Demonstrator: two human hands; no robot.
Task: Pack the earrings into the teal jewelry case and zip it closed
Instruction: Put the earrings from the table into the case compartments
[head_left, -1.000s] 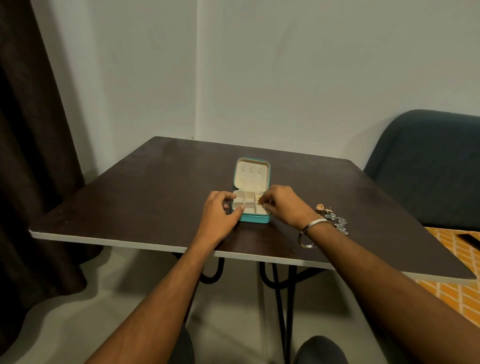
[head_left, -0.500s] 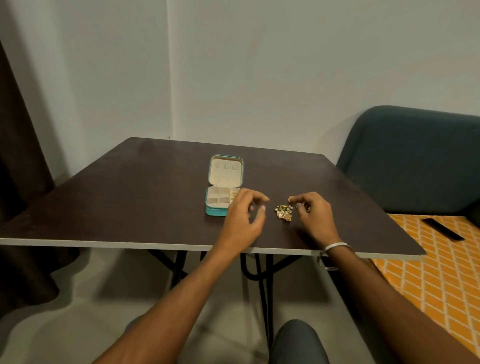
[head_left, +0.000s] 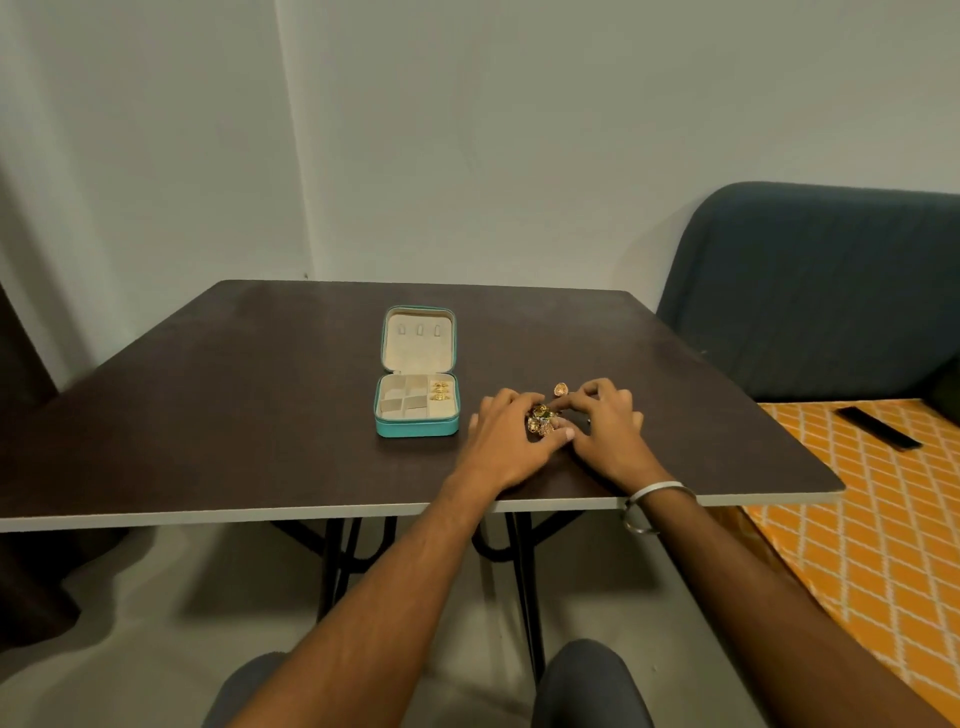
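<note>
Two hands meet at a small heap of earrings (head_left: 540, 420) on a dark brown wood-grain table (head_left: 234, 415) w/ a pale edge band. Left hand (head_left: 506, 441) lies palm-down, fingers loosely curved over the heap's near-left side, thumb tip touching it; can't tell if it actually grips any piece. Right hand (head_left: 605, 426) is arched on the heap's right, fingers bent, forefinger tip pointing at the pile; can't tell if anything is pinched. One loose gold earring (head_left: 560, 388), rounded, lies just beyond the heap. Teal jewelry case (head_left: 417, 427), square w/ rounded corners, sits left of the hands, apart from them, lid up, cream felt-like lining, divided tray. Gold pieces (head_left: 439, 391) lie in its right compartment. Thin metal bangle (head_left: 652, 499) on right wrist.
</note>
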